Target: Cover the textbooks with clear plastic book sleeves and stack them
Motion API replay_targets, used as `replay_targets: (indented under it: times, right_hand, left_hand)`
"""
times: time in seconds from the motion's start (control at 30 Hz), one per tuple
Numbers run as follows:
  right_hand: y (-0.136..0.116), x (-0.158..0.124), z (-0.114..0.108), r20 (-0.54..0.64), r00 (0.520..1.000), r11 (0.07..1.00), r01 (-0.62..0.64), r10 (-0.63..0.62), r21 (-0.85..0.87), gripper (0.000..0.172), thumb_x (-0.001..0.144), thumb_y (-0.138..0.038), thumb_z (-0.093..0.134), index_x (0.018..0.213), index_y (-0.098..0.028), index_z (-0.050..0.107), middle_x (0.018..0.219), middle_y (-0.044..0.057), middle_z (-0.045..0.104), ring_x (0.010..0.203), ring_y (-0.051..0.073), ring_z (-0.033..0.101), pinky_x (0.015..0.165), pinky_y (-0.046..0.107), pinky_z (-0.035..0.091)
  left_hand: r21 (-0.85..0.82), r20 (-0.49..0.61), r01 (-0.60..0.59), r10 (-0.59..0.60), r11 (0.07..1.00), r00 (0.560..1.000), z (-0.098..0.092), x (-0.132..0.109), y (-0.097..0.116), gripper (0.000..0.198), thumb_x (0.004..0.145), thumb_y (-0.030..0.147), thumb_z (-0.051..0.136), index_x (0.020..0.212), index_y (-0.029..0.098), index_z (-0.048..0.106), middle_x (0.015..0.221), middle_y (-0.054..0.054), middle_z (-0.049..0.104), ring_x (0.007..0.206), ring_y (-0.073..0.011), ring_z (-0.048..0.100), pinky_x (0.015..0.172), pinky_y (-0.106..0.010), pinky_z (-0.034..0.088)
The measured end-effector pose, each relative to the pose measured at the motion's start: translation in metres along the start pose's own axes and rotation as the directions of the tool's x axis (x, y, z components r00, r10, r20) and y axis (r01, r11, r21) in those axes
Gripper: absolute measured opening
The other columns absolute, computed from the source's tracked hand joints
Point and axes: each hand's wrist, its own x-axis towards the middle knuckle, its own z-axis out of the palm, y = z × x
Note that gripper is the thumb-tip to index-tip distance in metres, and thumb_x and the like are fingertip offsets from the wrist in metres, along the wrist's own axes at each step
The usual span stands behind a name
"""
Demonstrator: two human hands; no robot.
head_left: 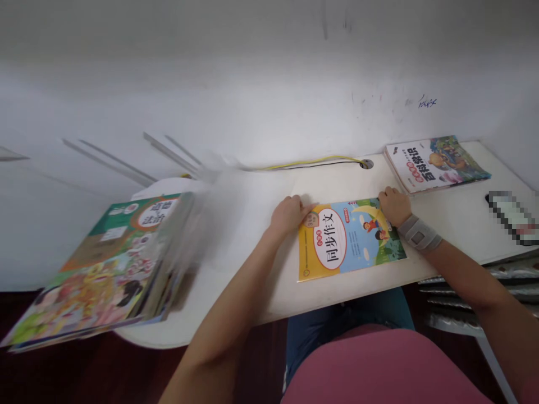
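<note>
Left hand (288,213) curls onto the far-left corner of the yellow-and-blue softcover workbook (349,238), thumb on the cover; right hand (393,205) closes over the far-right corner, knuckles up; grey fabric wrist strap (419,233) on that arm; whether fingers reach under the cover can't be told.

Workbook lies flat, centre-right of frame, on the white desk (455,210), slightly skewed; its near edge sits close to the desk's front edge.

Judgement on the step in hand, which reads as squaring or shifting the book: keep both far corners held with even pressure so it doesn't pivot; slide rather than lift, as a thin cover will likely flex; don't draw it nearer, or the near edge goes over the lip; there's room toward the wall.

Readable text: large black characters 同步作文 in a white oval on the cover; small circle near the left hand seems to show a "3", not sure; cartoon children on a yellow crescent to the right.

Upper right: pile of illustrated softcover books (438,163), top title partly legible, ends 百科常识. Lower left: tilted stack of colourful picture books (105,269), motion-blurred, text unreadable. Yellow cable (311,163) runs along the wall to a round grommet hole (366,164). Pixelated object (511,216) at right edge; can't identify.
</note>
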Motion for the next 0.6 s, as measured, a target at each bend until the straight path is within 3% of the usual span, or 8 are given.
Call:
replay_targets:
  times: [0.07,0.13,0.2,0.23,0.33,0.47,0.6]
  right_hand:
    - [-0.001,0.0,-0.001,0.003,1.0,1.0,-0.003,0.003,0.001,0.029,0.094,-0.014,0.032,0.097,-0.012,0.061,0.099,0.014,0.058,0.091,0.024,0.054,0.063,0.029,0.036]
    - [-0.001,0.0,-0.001,0.003,1.0,1.0,-0.004,0.004,0.004,0.029,0.094,-0.014,0.032,0.097,-0.012,0.06,0.1,0.015,0.058,0.092,0.024,0.054,0.064,0.029,0.036]
    - [0.0,-0.001,-0.001,0.002,1.0,1.0,-0.003,0.003,0.009,0.029,0.094,-0.015,0.031,0.098,-0.012,0.06,0.1,0.015,0.057,0.093,0.024,0.054,0.065,0.029,0.037]
    - [0.0,-0.001,-0.001,0.001,1.0,1.0,-0.002,0.002,0.014,0.03,0.094,-0.015,0.031,0.098,-0.012,0.06,0.101,0.015,0.057,0.093,0.024,0.054,0.065,0.03,0.038]
    - [-0.001,-0.001,0.001,-0.006,1.0,0.999,-0.005,0.005,0.035,0.031,0.094,-0.015,0.03,0.1,-0.012,0.06,0.103,0.016,0.057,0.096,0.025,0.053,0.067,0.03,0.039]
    - [-0.001,0.002,0.002,-0.009,1.0,0.996,-0.013,0.014,0.087,0.03,0.094,-0.015,0.032,0.1,-0.011,0.061,0.105,0.016,0.058,0.098,0.024,0.054,0.071,0.031,0.042]
    - [0.015,-0.006,-0.007,-0.023,1.0,0.987,-0.014,0.018,0.162,0.03,0.095,-0.021,0.035,0.108,-0.014,0.062,0.108,0.013,0.061,0.101,0.021,0.055,0.079,0.03,0.045]
  left_hand:
    - [-0.355,-0.023,0.079,-0.093,0.931,0.995,0.001,-0.004,-0.008,0.04,0.08,0.054,0.055,0.097,0.018,0.057,0.088,-0.01,0.066,0.079,-0.0224,0.064,0.069,-0.032,0.048]
    - [-0.688,0.034,0.162,-0.192,0.707,0.981,0.001,-0.016,-0.016,0.041,0.08,0.051,0.057,0.104,0.019,0.054,0.085,-0.006,0.066,0.07,-0.017,0.062,0.063,-0.029,0.049]
    - [-0.839,0.184,0.248,-0.176,0.484,0.967,0.0,-0.032,-0.022,0.042,0.076,0.051,0.061,0.1,0.017,0.057,0.08,-0.005,0.066,0.065,-0.0141,0.061,0.059,-0.026,0.048]
    - [-0.852,0.268,0.296,-0.127,0.432,0.955,-0.001,-0.042,-0.025,0.041,0.073,0.051,0.064,0.094,0.016,0.06,0.077,-0.005,0.066,0.064,-0.0137,0.06,0.058,-0.026,0.048]
    - [-0.823,0.373,0.337,-0.011,0.458,0.928,0.0,-0.066,-0.028,0.035,0.064,0.049,0.072,0.071,0.016,0.061,0.066,-0.003,0.063,0.058,-0.0124,0.056,0.052,-0.024,0.045]
    - [-0.849,0.176,0.165,-0.026,0.503,0.984,0.009,-0.084,-0.021,0.031,0.066,0.046,0.07,0.068,0.019,0.054,0.063,0.002,0.06,0.057,-0.0127,0.056,0.052,-0.024,0.045]
    - [-0.923,0.12,0.133,-0.059,0.36,0.991,0.016,-0.087,-0.012,0.032,0.067,0.046,0.068,0.082,0.021,0.053,0.073,0.001,0.066,0.066,-0.0164,0.063,0.057,-0.027,0.05]
